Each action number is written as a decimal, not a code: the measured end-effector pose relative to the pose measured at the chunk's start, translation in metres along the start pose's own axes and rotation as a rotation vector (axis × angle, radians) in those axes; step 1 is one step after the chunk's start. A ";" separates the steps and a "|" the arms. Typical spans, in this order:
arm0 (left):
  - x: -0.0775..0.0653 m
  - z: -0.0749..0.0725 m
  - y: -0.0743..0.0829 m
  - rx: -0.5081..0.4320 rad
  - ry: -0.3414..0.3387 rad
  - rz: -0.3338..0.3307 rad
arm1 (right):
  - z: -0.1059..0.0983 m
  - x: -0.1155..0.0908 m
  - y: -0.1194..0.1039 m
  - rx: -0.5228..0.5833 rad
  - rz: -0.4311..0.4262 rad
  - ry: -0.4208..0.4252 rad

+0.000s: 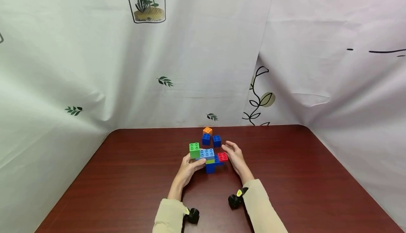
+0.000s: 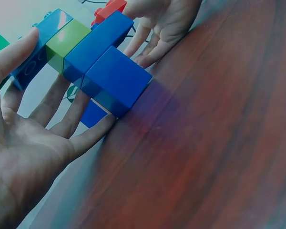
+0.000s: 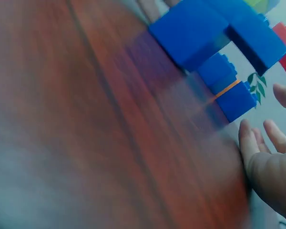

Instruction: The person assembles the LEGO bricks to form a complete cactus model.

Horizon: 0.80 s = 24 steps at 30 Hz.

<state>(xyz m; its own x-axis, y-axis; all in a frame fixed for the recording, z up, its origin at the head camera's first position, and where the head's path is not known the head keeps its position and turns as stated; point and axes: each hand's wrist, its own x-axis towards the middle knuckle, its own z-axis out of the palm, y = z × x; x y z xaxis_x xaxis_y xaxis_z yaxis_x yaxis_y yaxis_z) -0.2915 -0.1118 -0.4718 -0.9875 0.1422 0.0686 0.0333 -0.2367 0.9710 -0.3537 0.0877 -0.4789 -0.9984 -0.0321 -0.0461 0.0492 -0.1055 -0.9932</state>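
Your beige fabric sleeves (image 1: 169, 216), each with a small rounded black camera (image 1: 192, 215) at the cuff, extend over the reddish-brown wood-grain table (image 1: 133, 187). In the head view, your left hand (image 1: 188, 170) grips a joined build of glossy plastic bricks (image 1: 207, 154) at its light-blue block, above the table's middle; a bright-green square brick (image 1: 194, 150) tops its left end, a red studded brick (image 1: 223, 157) its right. Your right hand (image 1: 234, 155) is relaxed and empty just beside the red one. Beyond stand two dark-blue square bricks (image 1: 216, 141) and an orange square brick (image 1: 207, 130).

In the left wrist view, your thumb presses the light-blue block, fingers spread behind, with a lime-green brick (image 2: 66, 45) beside it.

In the right wrist view, your loosely bent fingers sit apart from the build.
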 end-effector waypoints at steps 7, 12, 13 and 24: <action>-0.001 -0.004 0.000 -0.023 -0.030 -0.002 | 0.000 0.015 -0.011 -0.194 0.049 -0.098; -0.001 -0.005 0.000 -0.053 -0.055 -0.024 | 0.001 0.027 -0.015 -0.274 0.059 -0.159; -0.001 -0.005 0.000 -0.055 -0.063 -0.027 | 0.001 0.028 -0.015 -0.280 0.069 -0.161; -0.001 -0.007 0.001 -0.036 -0.067 -0.024 | 0.007 0.037 -0.022 -0.466 0.067 -0.186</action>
<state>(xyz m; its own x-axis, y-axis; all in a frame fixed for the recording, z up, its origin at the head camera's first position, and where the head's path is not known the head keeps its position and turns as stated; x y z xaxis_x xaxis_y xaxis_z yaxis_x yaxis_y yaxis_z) -0.2914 -0.1186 -0.4723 -0.9754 0.2115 0.0620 0.0034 -0.2669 0.9637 -0.3910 0.0819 -0.4582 -0.9696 -0.2047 -0.1339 0.0535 0.3567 -0.9327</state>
